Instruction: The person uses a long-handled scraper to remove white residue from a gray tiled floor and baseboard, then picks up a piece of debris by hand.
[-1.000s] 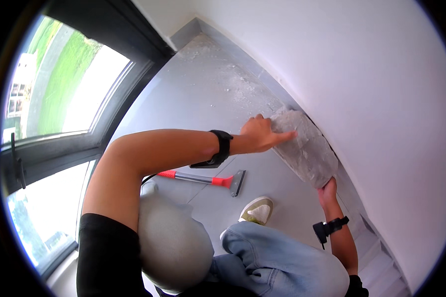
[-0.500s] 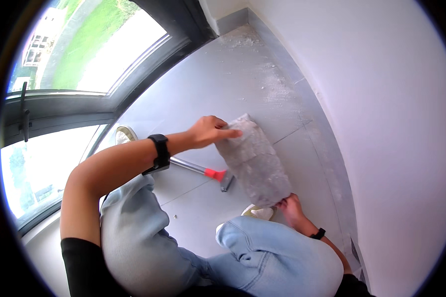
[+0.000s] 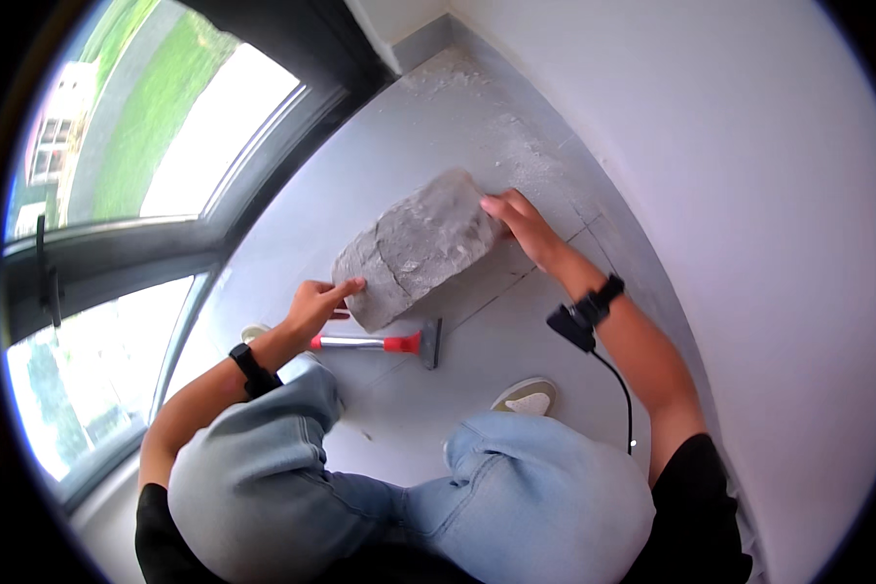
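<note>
Stretched between my hands above the floor is a grey folded cloth, dusty and creased, with a fold line across it. My left hand grips its near left end, the thumb lying on top. At the far right end my right hand pinches the edge, thumb on top and the other fingers partly hidden. Just below the cloth, a scraper with a silver and red handle and a wide dark blade lies on the floor, close to my left hand.
Pale dust and crumbs lie on the grey tiled floor along the skirting. A white wall rises on the right; a dark-framed window stands on the left. A cable hangs from a dark device on my right wrist.
The cloth has swung from steeply slanted to rising toward the far right. My right hand has come up from beside my shoe to its far end; my left hand has dropped nearer the scraper.
</note>
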Demonstrator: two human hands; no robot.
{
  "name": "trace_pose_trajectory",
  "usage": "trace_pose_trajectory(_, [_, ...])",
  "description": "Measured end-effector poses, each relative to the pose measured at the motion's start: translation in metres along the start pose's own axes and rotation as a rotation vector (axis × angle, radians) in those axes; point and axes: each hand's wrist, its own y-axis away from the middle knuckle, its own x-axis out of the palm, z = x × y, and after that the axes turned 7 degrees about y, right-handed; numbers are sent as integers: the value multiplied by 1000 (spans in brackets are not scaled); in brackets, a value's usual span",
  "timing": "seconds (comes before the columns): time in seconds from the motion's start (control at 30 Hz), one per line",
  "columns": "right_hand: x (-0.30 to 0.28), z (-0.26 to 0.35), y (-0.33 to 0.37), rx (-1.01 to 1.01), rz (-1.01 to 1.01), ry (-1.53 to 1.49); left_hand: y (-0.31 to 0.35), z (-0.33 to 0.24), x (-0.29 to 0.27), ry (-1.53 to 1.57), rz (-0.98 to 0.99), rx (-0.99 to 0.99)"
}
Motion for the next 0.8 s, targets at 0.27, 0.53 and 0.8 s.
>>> trace_pose_trajectory(0.27, [15,2,-63,-9,-88,-57,9,12,39,423,-22,-144])
trace_pose_trajectory(0.53, [21,-17,-67,-152,-171,-119,-15,23,30,306,-239,153])
trace_pose_trajectory(0.8, [42,-59,-81,-105,-278,-267,-66,-14,-30,40,-479,304])
